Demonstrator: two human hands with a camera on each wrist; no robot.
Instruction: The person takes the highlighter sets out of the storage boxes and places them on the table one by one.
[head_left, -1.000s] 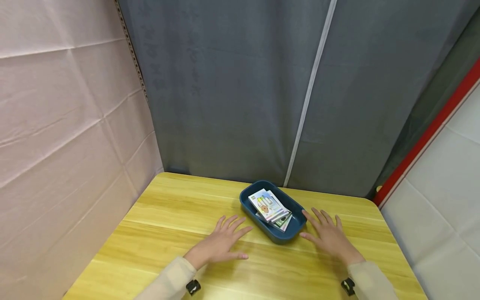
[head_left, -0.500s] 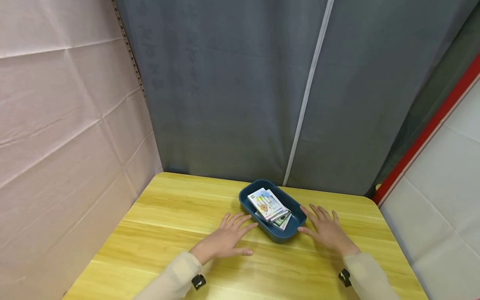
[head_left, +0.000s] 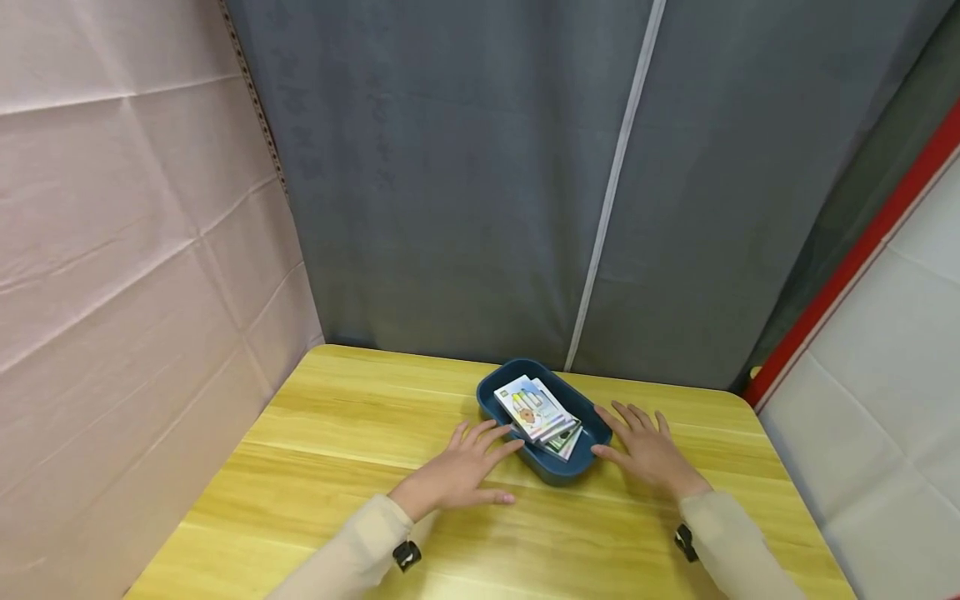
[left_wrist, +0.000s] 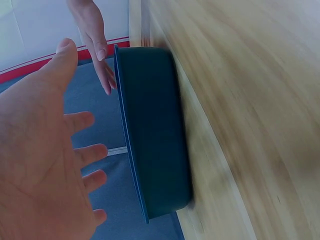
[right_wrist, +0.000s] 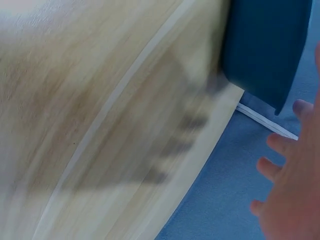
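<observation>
Head view: a dark blue oblong tray (head_left: 557, 477) of small booklets (head_left: 527, 408) sits between the left hand (head_left: 459, 477) and the right hand (head_left: 647, 450).
The tray stands flat on the wood-grain table (head_left: 360, 400), near its far edge and slanted, with the booklets piled unevenly inside; the top cover carries a coloured picture. The left hand, fingers spread and grasping nothing, reaches toward the tray's near-left side; the left wrist view shows its fingertips short of the rim. The right hand, also spread and grasping nothing, is at the right end, though contact with the rim cannot be told. Pale sleeves (head_left: 352, 546) cover both forearms, each with a black wrist device (head_left: 407, 555). Beyond the table hangs a grey curtain (head_left: 450, 192); pinkish cloth (head_left: 135, 292) lines the left side.
</observation>
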